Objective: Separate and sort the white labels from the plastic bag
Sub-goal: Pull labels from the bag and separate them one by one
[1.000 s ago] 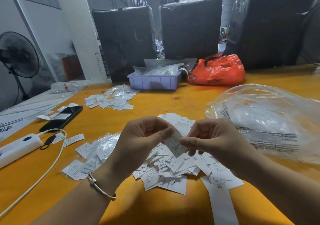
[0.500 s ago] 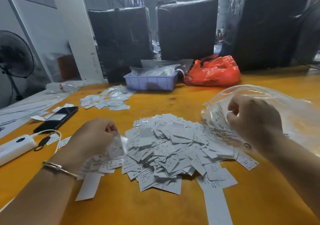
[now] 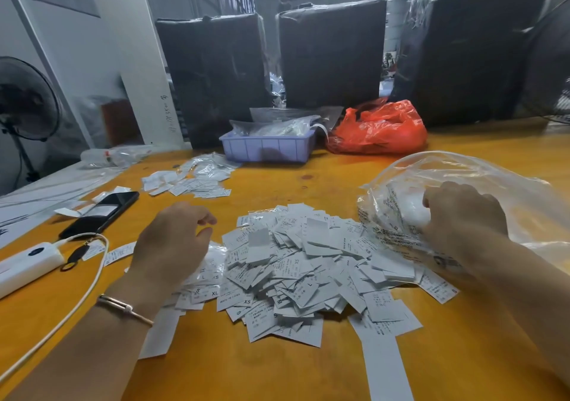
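Reaching into the clear plastic bag (image 3: 481, 197) with the right hand (image 3: 462, 215), grip curled on the bag's film, to fetch more labels. Left hand (image 3: 172, 240) loosely curled, holding nothing, right beside the big pile of white labels (image 3: 296, 271) on the desk (image 3: 277, 376). Next: pull labels out gently, drop onto the pile between both hands.

An orange table (image 3: 308, 172) fronts three black wrapped bundles (image 3: 331, 52), white wall (image 3: 92, 45), standing fan (image 3: 24, 101).

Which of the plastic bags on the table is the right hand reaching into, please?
The large clear plastic bag at the table's right edge, with the right hand at its mouth; the red bag lies untouched farther back.
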`<act>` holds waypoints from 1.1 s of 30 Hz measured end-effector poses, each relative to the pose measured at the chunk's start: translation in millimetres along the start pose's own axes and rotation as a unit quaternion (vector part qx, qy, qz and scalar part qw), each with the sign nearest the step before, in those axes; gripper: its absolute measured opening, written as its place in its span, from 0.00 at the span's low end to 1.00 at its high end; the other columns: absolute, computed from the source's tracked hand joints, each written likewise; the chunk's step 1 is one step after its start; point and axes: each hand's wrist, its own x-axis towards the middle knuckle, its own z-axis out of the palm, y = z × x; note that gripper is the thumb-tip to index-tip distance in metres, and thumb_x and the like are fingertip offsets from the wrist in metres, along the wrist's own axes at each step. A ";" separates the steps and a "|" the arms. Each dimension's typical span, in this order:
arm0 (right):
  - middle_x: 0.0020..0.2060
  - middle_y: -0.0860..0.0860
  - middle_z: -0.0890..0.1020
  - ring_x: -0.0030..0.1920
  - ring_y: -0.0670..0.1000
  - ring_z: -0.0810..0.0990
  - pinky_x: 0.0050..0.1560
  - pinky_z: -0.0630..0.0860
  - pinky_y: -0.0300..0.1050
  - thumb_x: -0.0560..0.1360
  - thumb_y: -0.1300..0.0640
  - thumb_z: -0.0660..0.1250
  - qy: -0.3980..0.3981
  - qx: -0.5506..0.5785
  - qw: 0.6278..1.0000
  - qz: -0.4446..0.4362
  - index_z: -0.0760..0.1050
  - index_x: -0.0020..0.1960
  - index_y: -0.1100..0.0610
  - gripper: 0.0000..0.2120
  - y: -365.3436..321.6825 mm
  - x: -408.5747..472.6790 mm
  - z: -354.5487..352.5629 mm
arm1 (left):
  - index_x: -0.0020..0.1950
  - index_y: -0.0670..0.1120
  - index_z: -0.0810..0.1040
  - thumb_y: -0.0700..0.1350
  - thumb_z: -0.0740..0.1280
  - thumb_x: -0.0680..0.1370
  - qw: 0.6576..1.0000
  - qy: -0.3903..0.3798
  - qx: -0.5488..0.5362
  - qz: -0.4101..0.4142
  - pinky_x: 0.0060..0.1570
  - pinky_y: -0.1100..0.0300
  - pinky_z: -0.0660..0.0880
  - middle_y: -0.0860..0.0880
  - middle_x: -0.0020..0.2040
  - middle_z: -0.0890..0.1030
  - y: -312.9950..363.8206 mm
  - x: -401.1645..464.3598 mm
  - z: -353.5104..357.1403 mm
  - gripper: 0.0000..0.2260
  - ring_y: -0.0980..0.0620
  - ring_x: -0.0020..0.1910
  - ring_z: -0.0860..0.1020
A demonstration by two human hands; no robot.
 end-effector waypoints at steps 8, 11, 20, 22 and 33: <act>0.40 0.51 0.79 0.42 0.54 0.74 0.42 0.65 0.45 0.74 0.61 0.64 0.030 0.016 0.999 0.010 0.77 0.42 0.54 0.05 0.5 2.3 -0.6 | 0.48 0.49 0.84 0.40 0.72 0.76 0.970 -0.022 -0.197 0.144 0.42 0.63 0.76 0.57 0.45 0.81 41.4 -20.2 5.6 0.05 0.59 0.46 0.78; 0.36 0.52 0.79 0.38 0.55 0.75 0.39 0.66 0.44 0.73 0.63 0.66 0.043 0.031 0.999 0.011 0.76 0.40 0.56 0.05 -0.2 1.9 -0.8 | 0.49 0.49 0.85 0.40 0.72 0.76 0.962 -0.048 -0.220 0.155 0.43 0.62 0.77 0.58 0.45 0.82 43.9 -23.2 9.3 0.05 0.59 0.46 0.79; 0.37 0.58 0.82 0.38 0.61 0.77 0.36 0.68 0.45 0.69 0.73 0.66 0.105 0.151 0.983 -0.007 0.78 0.48 0.60 0.12 -0.1 -0.6 -1.5 | 0.47 0.50 0.85 0.39 0.72 0.76 0.962 -0.066 -0.247 0.097 0.38 0.71 0.74 0.55 0.43 0.83 31.0 -18.6 16.8 0.06 0.61 0.45 0.79; 0.40 0.60 0.83 0.42 0.62 0.79 0.39 0.71 0.47 0.69 0.73 0.67 0.105 0.165 0.981 -0.012 0.80 0.51 0.62 0.13 0.0 -0.3 -1.9 | 0.46 0.52 0.84 0.39 0.72 0.76 0.958 -0.068 -0.259 0.103 0.38 0.71 0.74 0.55 0.43 0.83 33.4 -19.1 17.0 0.07 0.60 0.44 0.80; 0.30 0.56 0.80 0.30 0.55 0.73 0.33 0.67 0.42 0.69 0.59 0.76 0.249 0.277 0.924 -0.083 0.79 0.35 0.63 0.10 -5.5 -7.2 -17.1 | 0.46 0.53 0.84 0.39 0.73 0.76 0.953 -0.079 -0.266 0.119 0.38 0.69 0.75 0.56 0.43 0.84 42.7 -23.4 16.9 0.08 0.59 0.44 0.80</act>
